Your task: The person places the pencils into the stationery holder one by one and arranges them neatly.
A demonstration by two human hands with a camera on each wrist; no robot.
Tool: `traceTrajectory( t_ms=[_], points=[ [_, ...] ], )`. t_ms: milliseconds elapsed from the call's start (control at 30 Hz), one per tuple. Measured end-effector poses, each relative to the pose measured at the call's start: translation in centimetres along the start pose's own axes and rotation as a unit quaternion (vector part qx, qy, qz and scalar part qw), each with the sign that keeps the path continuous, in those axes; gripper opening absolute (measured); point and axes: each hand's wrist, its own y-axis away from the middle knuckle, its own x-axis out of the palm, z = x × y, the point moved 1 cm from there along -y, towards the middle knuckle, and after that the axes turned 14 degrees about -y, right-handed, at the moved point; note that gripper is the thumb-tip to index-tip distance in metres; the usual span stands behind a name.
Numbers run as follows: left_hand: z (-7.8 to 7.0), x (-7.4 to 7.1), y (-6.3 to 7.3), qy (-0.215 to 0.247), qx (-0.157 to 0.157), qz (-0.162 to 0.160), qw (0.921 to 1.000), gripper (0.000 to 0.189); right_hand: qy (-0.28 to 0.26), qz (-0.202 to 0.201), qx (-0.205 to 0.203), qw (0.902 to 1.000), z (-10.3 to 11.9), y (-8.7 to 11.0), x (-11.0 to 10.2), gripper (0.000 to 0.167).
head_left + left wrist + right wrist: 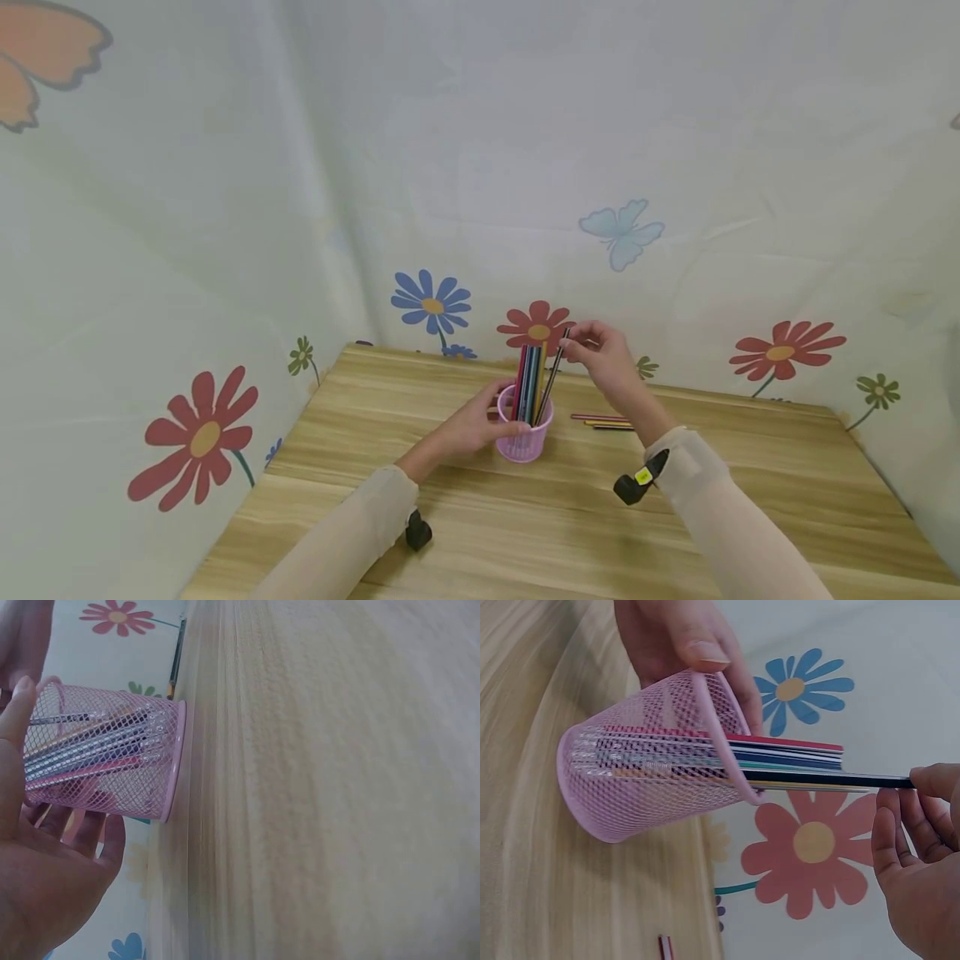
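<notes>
A pink mesh pencil cup (522, 446) stands on the wooden table, tilted slightly in the head view. My left hand (472, 429) grips it from the left side, the thumb at the rim (718, 724) and the fingers around the far side. Inside lean several colored pencils (802, 750), red, blue, teal and yellow among them. My right hand (607, 362) pinches the upper end of a black pencil (855, 780) between thumb and fingers. That pencil's lower part is inside the cup, slanting against the rim beside the others.
A few loose pencils (603, 423) lie on the wooden table (525, 525) to the right of the cup, partly hidden by the right forearm. Behind the table hangs a pale cloth (480, 167) printed with flowers and butterflies. A small black camera (633, 489) sits at the right wrist.
</notes>
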Motion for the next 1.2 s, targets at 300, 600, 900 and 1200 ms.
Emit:
traceTrajectory(
  t_ms=[300, 600, 900, 1200],
  points=[
    [0.0, 0.0, -0.1, 0.003, 0.001, 0.002, 1.0000, 0.081, -0.002, 0.015, 0.004, 0.9999, -2.0, 0.0, 0.7, 0.021],
    [0.1, -0.1, -0.2, 0.005, 0.006, 0.005, 1.0000, 0.083, 0.007, 0.024, 0.011, 0.9996, -2.5, -0.1, 1.4, 0.022],
    [0.4, 0.0, -0.3, 0.012, 0.011, 0.006, 0.9998, 0.080, 0.033, 0.025, 0.006, 0.9991, -3.2, 0.0, 1.8, 0.016],
    [0.4, -0.1, -0.3, 0.020, 0.007, 0.004, 0.9998, 0.079, 0.041, 0.019, 0.002, 0.9990, -3.6, -0.1, 1.8, 0.019]
  ],
)
